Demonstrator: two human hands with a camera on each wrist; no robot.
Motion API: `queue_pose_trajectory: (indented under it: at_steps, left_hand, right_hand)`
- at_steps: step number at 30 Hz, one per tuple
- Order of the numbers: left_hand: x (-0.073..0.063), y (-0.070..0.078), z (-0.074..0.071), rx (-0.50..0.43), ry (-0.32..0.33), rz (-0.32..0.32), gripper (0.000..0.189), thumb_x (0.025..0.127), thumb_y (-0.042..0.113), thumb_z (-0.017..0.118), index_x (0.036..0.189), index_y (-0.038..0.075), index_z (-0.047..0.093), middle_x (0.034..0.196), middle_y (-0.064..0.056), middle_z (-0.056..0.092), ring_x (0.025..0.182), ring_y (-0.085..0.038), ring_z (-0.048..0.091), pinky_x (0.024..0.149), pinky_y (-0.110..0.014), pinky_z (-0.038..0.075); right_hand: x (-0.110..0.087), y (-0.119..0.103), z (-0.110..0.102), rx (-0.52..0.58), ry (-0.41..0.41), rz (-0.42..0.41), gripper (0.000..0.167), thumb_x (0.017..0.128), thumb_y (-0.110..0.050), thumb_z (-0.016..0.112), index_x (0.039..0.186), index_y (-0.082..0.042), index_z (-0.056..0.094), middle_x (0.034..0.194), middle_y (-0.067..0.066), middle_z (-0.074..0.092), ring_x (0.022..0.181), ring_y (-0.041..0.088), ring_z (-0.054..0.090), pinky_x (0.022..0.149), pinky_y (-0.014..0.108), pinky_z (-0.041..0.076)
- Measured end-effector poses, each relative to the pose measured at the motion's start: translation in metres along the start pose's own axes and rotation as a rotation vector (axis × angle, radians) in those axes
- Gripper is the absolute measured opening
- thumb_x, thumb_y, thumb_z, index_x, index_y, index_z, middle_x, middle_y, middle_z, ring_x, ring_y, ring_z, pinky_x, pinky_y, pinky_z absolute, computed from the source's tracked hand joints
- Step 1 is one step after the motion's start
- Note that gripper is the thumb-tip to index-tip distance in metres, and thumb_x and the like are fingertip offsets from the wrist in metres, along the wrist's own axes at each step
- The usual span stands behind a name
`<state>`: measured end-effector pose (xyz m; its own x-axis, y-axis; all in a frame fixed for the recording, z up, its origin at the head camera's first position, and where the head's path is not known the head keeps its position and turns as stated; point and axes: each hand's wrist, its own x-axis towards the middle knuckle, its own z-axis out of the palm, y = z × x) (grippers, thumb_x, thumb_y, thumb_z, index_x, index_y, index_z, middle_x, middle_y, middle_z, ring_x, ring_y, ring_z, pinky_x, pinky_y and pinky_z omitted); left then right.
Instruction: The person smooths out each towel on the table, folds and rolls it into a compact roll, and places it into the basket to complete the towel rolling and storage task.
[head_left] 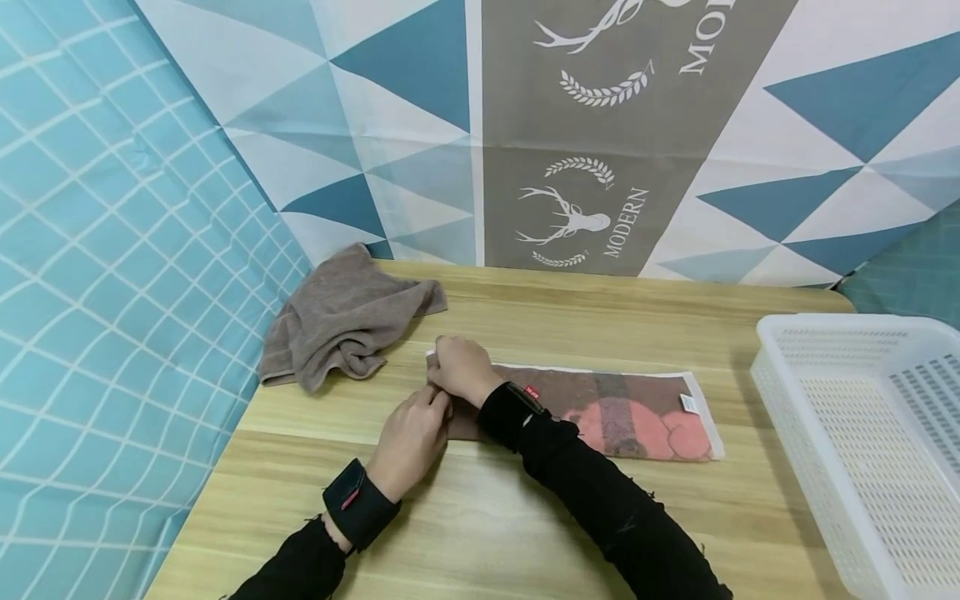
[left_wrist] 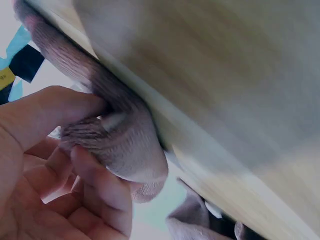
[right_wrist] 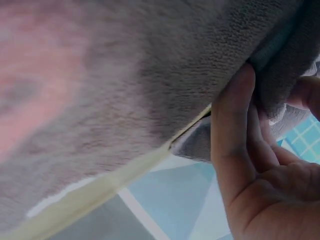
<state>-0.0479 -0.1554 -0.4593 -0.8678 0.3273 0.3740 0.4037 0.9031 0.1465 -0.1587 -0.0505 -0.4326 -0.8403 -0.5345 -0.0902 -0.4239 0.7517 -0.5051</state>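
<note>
A brown towel [head_left: 551, 387] with a pink pattern, white edging and a small white tag lies as a long folded strip on the wooden table. Both hands are at its left end. My left hand [head_left: 408, 437] pinches the near left corner; in the left wrist view, thumb and fingers of that hand [left_wrist: 55, 160] grip a bunched, curled piece of the towel [left_wrist: 137, 145]. My right hand [head_left: 465, 371] holds the far left corner, its arm crossing over the strip. In the right wrist view, the right hand's fingers [right_wrist: 232, 135] curl around the edge of the towel [right_wrist: 140, 85].
A crumpled grey-brown cloth [head_left: 352, 312] lies at the table's back left. On the right stands a white perforated plastic basket [head_left: 795, 417]. Patterned fabric [head_left: 405, 167] hangs behind the wooden table [head_left: 510, 517], and blue checked fabric [head_left: 112, 292] borders its left side.
</note>
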Motion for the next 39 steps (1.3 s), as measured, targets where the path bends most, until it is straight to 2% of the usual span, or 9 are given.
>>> queue_pose_trajectory:
  at_steps: [5,9,11,18,22,27,31,34,39]
  left_hand:
    - [0.002,0.003,-0.002,-0.095,-0.031,0.015,0.013,0.088,0.004,0.073,0.088,0.010,0.061,0.078,-0.003,0.058,0.067,-0.019,0.058,0.058,-0.032,0.041]
    - [0.005,0.002,-0.002,-0.143,-0.064,-0.010,0.011,0.092,-0.002,0.065,0.091,0.008,0.060,0.078,-0.003,0.061,0.069,-0.019,0.061,0.058,-0.032,0.046]
    - [0.005,0.001,-0.003,-0.170,-0.093,-0.042,0.012,0.092,-0.004,0.064,0.094,0.007,0.059,0.077,-0.003,0.061,0.067,-0.018,0.061,0.058,-0.030,0.046]
    - [0.007,-0.001,-0.006,-0.211,-0.073,-0.108,0.014,0.091,0.000,0.068,0.097,0.008,0.059,0.081,-0.001,0.058,0.064,-0.014,0.057,0.055,-0.028,0.045]
    - [0.007,-0.001,-0.005,-0.133,-0.055,-0.183,0.018,0.086,0.010,0.077,0.096,0.006,0.063,0.084,-0.007,0.059,0.064,-0.023,0.061,0.054,-0.035,0.049]
    - [0.005,-0.002,-0.005,0.011,-0.059,-0.256,0.031,0.083,0.026,0.082,0.091,0.004,0.062,0.074,-0.011,0.060,0.056,-0.029,0.061,0.045,-0.038,0.047]
    - [0.006,-0.001,-0.005,0.052,-0.071,-0.269,0.037,0.084,0.032,0.080,0.094,0.001,0.061,0.064,-0.012,0.060,0.048,-0.030,0.059,0.041,-0.039,0.044]
    - [0.007,0.000,-0.004,0.020,-0.090,-0.285,0.039,0.086,0.029,0.079,0.102,-0.001,0.061,0.068,-0.013,0.062,0.050,-0.032,0.061,0.043,-0.041,0.046]
    - [0.007,0.002,-0.004,-0.044,-0.119,-0.303,0.028,0.085,0.020,0.077,0.099,0.002,0.061,0.072,-0.009,0.060,0.054,-0.032,0.061,0.045,-0.041,0.046]
  right_hand:
    - [-0.001,0.006,-0.009,0.104,-0.027,0.049,0.012,0.096,-0.010,0.062,0.090,-0.005,0.054,0.075,0.007,0.051,0.063,0.019,0.043,0.061,0.029,0.033]
    - [0.000,0.007,-0.010,0.010,-0.030,0.109,0.031,0.094,-0.012,0.067,0.119,-0.001,0.053,0.104,0.015,0.061,0.070,0.022,0.054,0.059,0.029,0.039]
    - [0.001,0.007,-0.008,-0.048,-0.027,0.116,0.032,0.093,-0.014,0.069,0.118,-0.002,0.053,0.111,0.016,0.059,0.073,0.021,0.057,0.060,0.030,0.042]
    - [0.001,0.005,-0.007,-0.071,-0.092,0.113,0.007,0.100,-0.011,0.056,0.100,-0.005,0.059,0.083,0.007,0.059,0.067,0.018,0.051,0.059,0.031,0.041]
    - [0.002,0.003,-0.003,-0.074,-0.112,0.132,0.012,0.101,-0.013,0.050,0.101,-0.003,0.057,0.088,0.010,0.060,0.070,0.021,0.055,0.062,0.033,0.044]
    - [0.002,0.007,0.008,-0.103,-0.032,0.083,0.018,0.103,-0.015,0.043,0.107,-0.001,0.053,0.092,0.014,0.062,0.078,0.028,0.065,0.063,0.035,0.051]
    - [0.002,0.009,0.013,-0.139,0.034,0.041,0.032,0.105,-0.034,0.048,0.112,-0.003,0.050,0.085,0.012,0.064,0.075,0.028,0.067,0.063,0.035,0.052]
    - [0.003,0.010,0.014,-0.145,0.047,0.047,0.051,0.097,-0.053,0.057,0.115,-0.005,0.050,0.080,0.008,0.065,0.069,0.026,0.066,0.062,0.035,0.052]
    - [0.006,0.010,0.016,-0.127,0.024,0.086,0.060,0.090,-0.053,0.067,0.122,-0.006,0.048,0.083,0.006,0.067,0.070,0.024,0.065,0.063,0.035,0.051]
